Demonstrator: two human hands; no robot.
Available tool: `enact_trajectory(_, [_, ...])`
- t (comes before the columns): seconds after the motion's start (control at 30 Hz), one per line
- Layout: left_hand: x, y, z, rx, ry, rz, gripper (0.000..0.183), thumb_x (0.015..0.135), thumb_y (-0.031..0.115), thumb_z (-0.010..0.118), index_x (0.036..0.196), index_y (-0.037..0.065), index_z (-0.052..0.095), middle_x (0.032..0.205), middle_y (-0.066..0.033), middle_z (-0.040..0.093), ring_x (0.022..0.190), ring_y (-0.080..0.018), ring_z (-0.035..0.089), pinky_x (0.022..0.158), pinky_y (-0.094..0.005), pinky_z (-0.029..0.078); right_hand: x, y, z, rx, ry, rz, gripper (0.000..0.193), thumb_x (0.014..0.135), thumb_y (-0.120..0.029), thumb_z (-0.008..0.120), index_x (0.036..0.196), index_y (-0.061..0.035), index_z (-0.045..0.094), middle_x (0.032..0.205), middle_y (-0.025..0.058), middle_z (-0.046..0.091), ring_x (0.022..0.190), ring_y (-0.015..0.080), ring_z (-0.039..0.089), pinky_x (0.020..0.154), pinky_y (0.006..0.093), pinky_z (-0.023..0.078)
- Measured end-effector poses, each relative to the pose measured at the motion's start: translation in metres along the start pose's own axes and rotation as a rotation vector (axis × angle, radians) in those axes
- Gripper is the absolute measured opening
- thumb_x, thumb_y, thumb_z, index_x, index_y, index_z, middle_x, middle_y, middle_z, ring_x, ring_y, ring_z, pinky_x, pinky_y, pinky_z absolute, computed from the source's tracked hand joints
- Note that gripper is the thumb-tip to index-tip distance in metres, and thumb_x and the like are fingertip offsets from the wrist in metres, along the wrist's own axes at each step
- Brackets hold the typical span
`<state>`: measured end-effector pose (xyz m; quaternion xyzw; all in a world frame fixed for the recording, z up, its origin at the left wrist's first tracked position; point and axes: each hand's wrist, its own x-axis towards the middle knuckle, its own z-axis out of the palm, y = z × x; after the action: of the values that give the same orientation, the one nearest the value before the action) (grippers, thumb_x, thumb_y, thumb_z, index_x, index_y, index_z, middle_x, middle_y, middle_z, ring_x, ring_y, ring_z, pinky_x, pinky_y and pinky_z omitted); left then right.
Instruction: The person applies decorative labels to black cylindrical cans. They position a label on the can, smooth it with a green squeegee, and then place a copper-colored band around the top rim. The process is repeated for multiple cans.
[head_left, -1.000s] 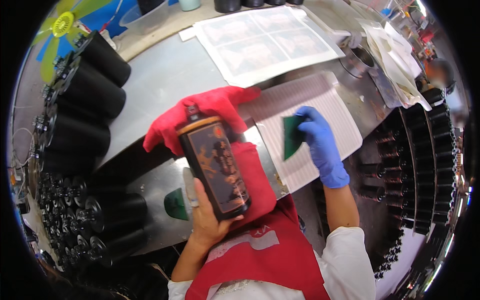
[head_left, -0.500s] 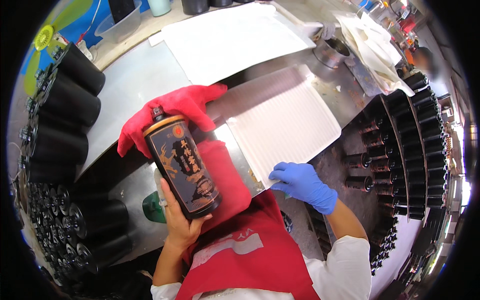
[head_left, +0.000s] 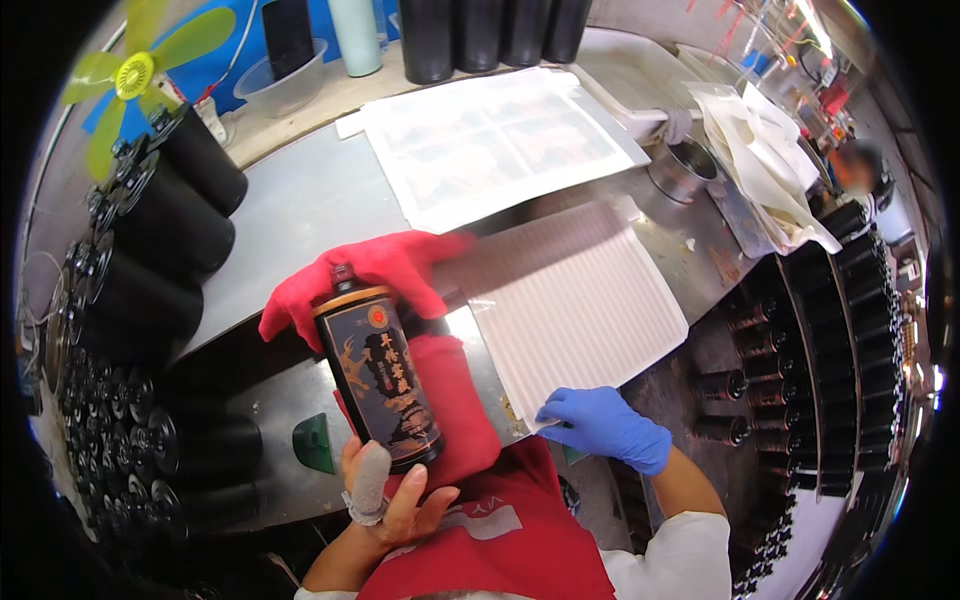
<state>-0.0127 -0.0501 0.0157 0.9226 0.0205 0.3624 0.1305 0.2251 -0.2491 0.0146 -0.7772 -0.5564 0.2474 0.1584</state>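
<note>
by the bottle (head_left: 385, 385), the left hand (head_left: 398, 522) lies loose (fingers parted); the right hand (head_left: 605, 428) pinches a pale sheet (head_left: 580, 300).

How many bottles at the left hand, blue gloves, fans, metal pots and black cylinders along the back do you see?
Bottle at the left hand: 1
Blue glove: 1
Fan: 1
Metal pot: 1
Black cylinders along the back: 4
Total: 8

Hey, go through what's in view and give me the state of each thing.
Labelled bottle: lying label-up on red cloth
Left hand: bare, loosely open at the bottle's base
Striped sheet: spread out, near corner pinched
Right hand: blue-gloved, closed at that corner
Green flat piece: lying loose
Metal pot: open-topped
Fan: can't tell if spinning
</note>
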Motion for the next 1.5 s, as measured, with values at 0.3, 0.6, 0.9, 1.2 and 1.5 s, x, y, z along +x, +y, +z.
enact_trajectory(0.3, [0.035,0.005,0.004,-0.102,0.101,-0.162,0.041,0.069,0.016,0.075,0.107,0.006,0.06,0.126,-0.0288,0.043,0.115,-0.0455,0.043,0.098,-0.0518,0.034,0.093,-0.015,-0.085,0.08,0.639,-0.089,0.012,0.078,-0.011,0.067,0.089,-0.0071,0.067,0.083,0.007,0.063,0.06,0.0184,0.06,0.057,0.0266,0.048])
enact_trajectory(0.6, [0.025,-0.009,-0.011,-0.026,0.114,-0.293,0.036,0.077,0.014,0.069,0.109,0.004,0.057,0.129,-0.0322,0.04,0.12,-0.0415,0.043,0.1,-0.0421,0.035,0.198,-0.013,-0.106,-0.326,0.486,-0.154,0.02,0.08,-0.026,0.063,0.09,-0.009,0.063,0.094,0.0076,0.062,0.075,0.0262,0.063,0.064,0.0338,0.05])
enact_trajectory(0.9, [0.027,-0.031,-0.011,-0.1,0.129,-0.342,0.032,0.075,0.014,0.069,0.104,0.003,0.06,0.128,-0.0318,0.041,0.119,-0.0412,0.044,0.1,-0.042,0.035,0.212,-0.025,-0.118,-0.42,0.344,-0.102,0.013,0.078,-0.019,0.059,0.08,-0.0077,0.064,0.082,0.0108,0.061,0.064,0.0294,0.062,0.06,0.0386,0.05])
enact_trajectory(1.2, [0.02,-0.036,-0.01,-0.197,0.17,-0.435,0.034,0.072,0.002,0.067,0.105,0.0,0.059,0.13,-0.0322,0.038,0.121,-0.042,0.043,0.1,-0.0422,0.035,0.225,0.015,-0.167,0.105,0.764,0.08,0.019,0.084,-0.02,0.052,0.09,-0.0035,0.059,0.075,0.0197,0.061,0.071,0.037,0.06,0.066,0.0424,0.047])
enact_trajectory(1.5, [0.028,-0.037,-0.016,-0.021,0.219,-0.44,0.031,0.072,0.001,0.063,0.103,0.001,0.058,0.13,-0.0321,0.039,0.117,-0.0401,0.046,0.098,-0.0429,0.037,0.196,0.077,-0.241,-0.124,1.279,0.211,0.026,0.089,-0.024,0.051,0.1,-0.0015,0.057,0.079,0.0195,0.063,0.07,0.0324,0.063,0.063,0.039,0.048])
